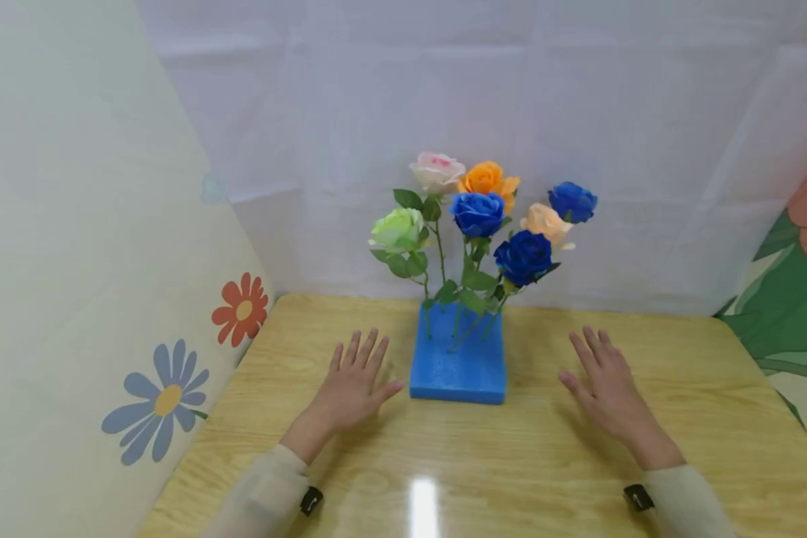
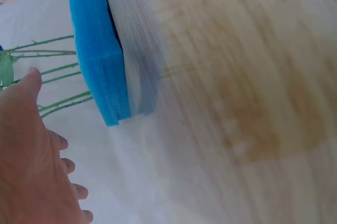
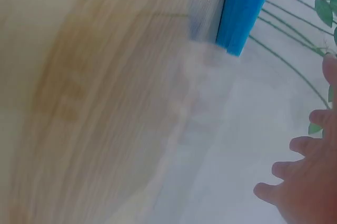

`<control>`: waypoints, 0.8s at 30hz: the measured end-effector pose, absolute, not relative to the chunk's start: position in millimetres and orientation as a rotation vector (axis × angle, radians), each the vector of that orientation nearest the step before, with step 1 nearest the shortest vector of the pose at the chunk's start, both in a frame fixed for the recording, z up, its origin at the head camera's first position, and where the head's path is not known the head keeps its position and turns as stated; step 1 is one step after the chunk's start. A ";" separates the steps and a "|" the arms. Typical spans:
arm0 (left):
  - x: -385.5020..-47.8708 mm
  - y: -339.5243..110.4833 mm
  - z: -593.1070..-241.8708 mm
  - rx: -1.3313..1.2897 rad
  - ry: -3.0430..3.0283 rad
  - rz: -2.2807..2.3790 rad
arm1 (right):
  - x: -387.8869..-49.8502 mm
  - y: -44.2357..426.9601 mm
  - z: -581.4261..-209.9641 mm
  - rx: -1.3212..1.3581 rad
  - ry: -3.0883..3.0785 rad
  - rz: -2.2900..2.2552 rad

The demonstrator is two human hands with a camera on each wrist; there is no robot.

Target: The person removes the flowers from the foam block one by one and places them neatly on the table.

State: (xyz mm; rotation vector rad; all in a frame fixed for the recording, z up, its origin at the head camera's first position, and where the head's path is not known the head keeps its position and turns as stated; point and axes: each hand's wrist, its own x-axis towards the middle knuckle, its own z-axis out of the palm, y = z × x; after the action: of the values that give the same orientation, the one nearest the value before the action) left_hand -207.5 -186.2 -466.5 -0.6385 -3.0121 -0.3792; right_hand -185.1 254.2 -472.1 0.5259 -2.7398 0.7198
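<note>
In the head view a blue foam block (image 1: 459, 373) lies on the wooden table, with several artificial roses standing in its back part. A pale green rose (image 1: 398, 230) leans left, near a pink-white rose (image 1: 438, 172) and an orange rose (image 1: 489, 179). Blue roses (image 1: 478, 214) stand in the middle and to the right, beside a peach rose (image 1: 547, 224). My left hand (image 1: 353, 388) is left of the block, fingers spread and holding nothing. On the block's right my right hand (image 1: 605, 392) also has straight fingers and holds nothing. Both wrist views show green stems entering the foam.
The wooden table (image 1: 545, 471) meets a white cloth backdrop (image 1: 350, 112) at its back edge. To the left stands a panel with a printed blue flower (image 1: 164, 403) and a red one. Large printed leaves (image 1: 793, 299) cover the right side.
</note>
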 end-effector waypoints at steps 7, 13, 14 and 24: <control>-205.5 -176.4 -466.6 -0.659 -2.989 -0.357 | -187.8 241.6 -474.7 0.548 -2.677 0.778; -202.8 -164.8 -463.4 -0.646 -3.014 -0.419 | -185.8 232.8 -473.4 0.530 -2.627 0.925; -202.8 -162.5 -462.6 -0.643 -3.017 -0.433 | -185.9 231.3 -473.8 0.520 -2.626 0.952; -199.7 -146.0 -464.3 -0.624 -3.047 -0.409 | -190.1 202.9 -478.7 0.554 -2.452 1.250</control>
State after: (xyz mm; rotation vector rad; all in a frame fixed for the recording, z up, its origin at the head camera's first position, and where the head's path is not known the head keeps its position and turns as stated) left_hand -199.7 -146.0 -464.3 -0.6240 -3.0474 -0.4087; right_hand -190.1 202.9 -478.7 0.5540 -2.4519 1.2500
